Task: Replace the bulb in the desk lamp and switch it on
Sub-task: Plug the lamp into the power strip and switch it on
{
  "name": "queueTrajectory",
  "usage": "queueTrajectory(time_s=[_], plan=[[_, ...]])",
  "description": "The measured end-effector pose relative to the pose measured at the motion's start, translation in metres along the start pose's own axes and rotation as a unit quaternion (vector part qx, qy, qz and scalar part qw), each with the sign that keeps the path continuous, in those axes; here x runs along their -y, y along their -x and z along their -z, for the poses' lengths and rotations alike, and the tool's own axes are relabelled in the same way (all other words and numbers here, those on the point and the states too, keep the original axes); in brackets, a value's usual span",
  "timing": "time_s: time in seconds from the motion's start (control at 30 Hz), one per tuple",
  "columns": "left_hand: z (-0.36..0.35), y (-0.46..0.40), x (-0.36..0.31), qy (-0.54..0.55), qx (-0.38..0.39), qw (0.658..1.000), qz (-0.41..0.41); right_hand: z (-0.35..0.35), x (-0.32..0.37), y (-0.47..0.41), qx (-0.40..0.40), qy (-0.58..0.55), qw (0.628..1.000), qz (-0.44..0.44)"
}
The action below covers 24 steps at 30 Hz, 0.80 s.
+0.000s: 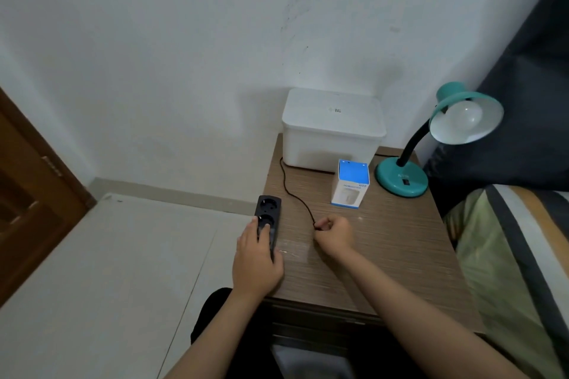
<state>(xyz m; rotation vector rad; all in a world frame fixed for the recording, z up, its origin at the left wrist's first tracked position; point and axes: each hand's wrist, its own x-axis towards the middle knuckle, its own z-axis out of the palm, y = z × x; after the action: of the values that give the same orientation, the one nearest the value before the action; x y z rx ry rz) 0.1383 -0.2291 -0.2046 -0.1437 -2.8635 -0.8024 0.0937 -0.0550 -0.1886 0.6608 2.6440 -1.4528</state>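
Left grip (257, 258) flat; right grip (334, 232) curled, pinching

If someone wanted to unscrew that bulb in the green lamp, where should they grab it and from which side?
Grip the bulb round its rounded dome, the only part showing, since its neck sits deep inside the shade. Come from the front, slightly below: the shade's mouth tilts forward and down toward the table, so fingers should slip in there and wrap the globe before twisting.
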Motion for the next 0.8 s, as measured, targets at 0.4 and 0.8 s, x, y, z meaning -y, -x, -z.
queueTrajectory(time_s=[0.4,0.8], plan=[[-0.006,0.001,0.003,-0.009,-0.012,1.0,-0.006,0.008,0.026,0.026,0.109,-0.27,0.956,-0.025],[-0.006,0.001,0.003,-0.016,-0.007,1.0,0.001,-0.008,0.029,0.019,0.107,-0.301,0.948,-0.008]])
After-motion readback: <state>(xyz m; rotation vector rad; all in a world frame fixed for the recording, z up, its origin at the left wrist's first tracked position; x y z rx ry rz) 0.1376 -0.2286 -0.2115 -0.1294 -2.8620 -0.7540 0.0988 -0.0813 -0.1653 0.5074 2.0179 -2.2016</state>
